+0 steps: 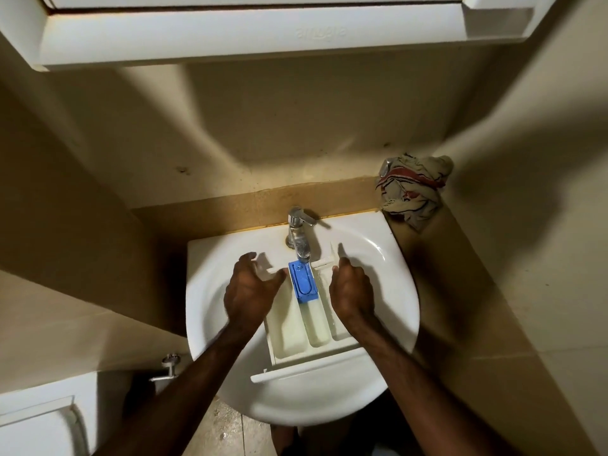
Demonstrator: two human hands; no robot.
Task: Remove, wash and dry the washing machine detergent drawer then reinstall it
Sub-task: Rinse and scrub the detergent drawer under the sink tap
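Observation:
The white detergent drawer [296, 327] lies in the sink [388, 291], front panel toward me, with its blue insert [303, 280] under the tap [298, 232]. Water runs from the spout onto the blue insert. My left hand [250, 287] hovers at the drawer's left wall, fingers spread and loosely curved, holding nothing. My right hand [350, 291] lies over the drawer's right compartment, its fingers curled down over the right wall. The fingertips of that hand are hidden.
A crumpled striped cloth [413, 189] sits on the ledge at the back right of the sink. A white cabinet [230, 34] hangs overhead. A wall valve [167, 368] and a white fixture [39, 426] are at the lower left. Walls close in on both sides.

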